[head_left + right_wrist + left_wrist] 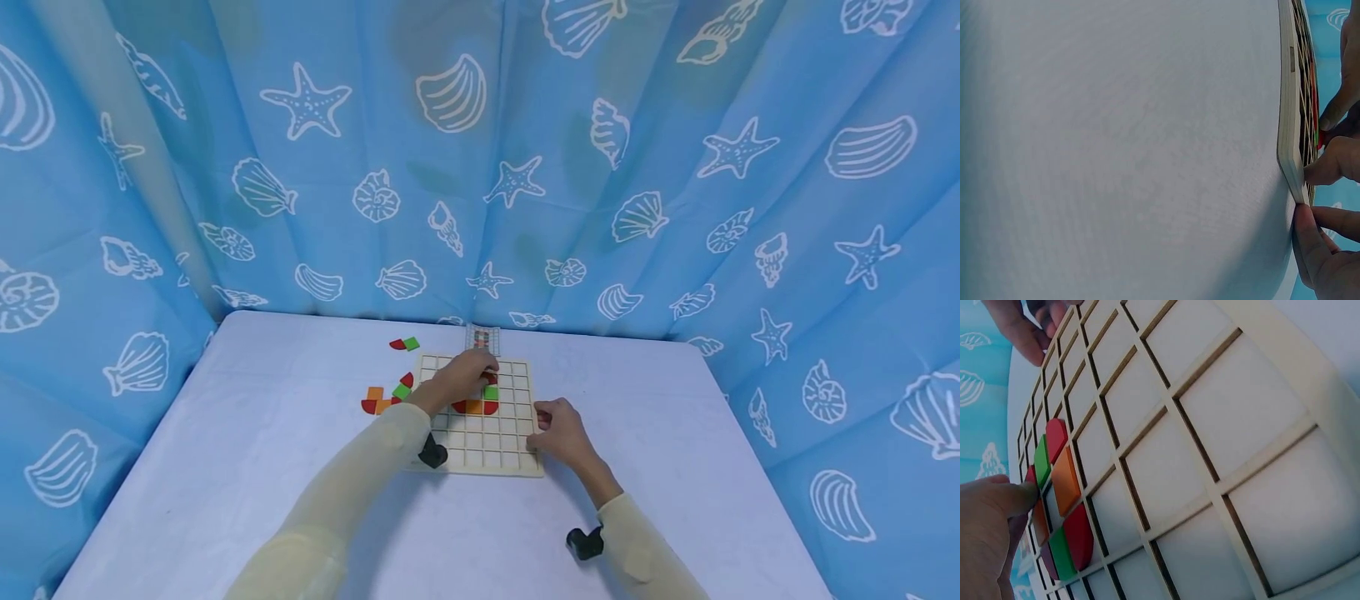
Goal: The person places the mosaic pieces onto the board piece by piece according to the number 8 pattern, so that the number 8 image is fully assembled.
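Note:
A wooden grid board lies on the table, with flat red, green and orange pieces set around a bare cell in its squares. My left hand reaches over the board. Its thumb and fingers pinch a red quarter-round piece at the far edge of that ring. Beside it sit a green piece and a red quarter-round piece; an orange piece lies in the near row. My right hand grips the board's right edge, thumb and fingers at the rim.
Left of the board lie several loose pieces, among them an orange square and a green square. Farther back are a red quarter-round and another green square. A small printed grid card lies behind the board, near the blue curtain.

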Motion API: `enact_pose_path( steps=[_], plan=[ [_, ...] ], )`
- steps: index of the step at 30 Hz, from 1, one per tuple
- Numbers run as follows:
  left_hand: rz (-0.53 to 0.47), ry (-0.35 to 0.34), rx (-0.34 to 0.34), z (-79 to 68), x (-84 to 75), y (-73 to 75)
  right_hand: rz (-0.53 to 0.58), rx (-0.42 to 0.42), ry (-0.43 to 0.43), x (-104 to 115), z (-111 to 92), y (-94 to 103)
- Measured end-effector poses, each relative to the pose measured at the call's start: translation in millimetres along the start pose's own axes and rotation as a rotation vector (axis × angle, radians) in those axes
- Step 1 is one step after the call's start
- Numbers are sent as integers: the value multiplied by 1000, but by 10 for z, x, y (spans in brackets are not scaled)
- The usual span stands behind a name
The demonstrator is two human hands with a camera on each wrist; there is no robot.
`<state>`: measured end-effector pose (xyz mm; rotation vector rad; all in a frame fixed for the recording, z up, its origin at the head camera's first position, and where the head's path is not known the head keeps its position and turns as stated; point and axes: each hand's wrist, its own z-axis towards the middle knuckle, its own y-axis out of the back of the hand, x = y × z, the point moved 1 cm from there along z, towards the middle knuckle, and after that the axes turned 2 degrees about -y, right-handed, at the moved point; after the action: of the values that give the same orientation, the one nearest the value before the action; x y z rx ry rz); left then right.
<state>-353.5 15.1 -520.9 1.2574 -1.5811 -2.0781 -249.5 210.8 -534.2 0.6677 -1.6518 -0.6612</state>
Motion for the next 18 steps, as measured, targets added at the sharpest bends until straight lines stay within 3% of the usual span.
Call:
enact_pose_path(
  steps=[18],
  plan=[
    [-50, -14, 20, 23, -32, 15, -15, 2, 1, -26, 7, 7]
  ],
)
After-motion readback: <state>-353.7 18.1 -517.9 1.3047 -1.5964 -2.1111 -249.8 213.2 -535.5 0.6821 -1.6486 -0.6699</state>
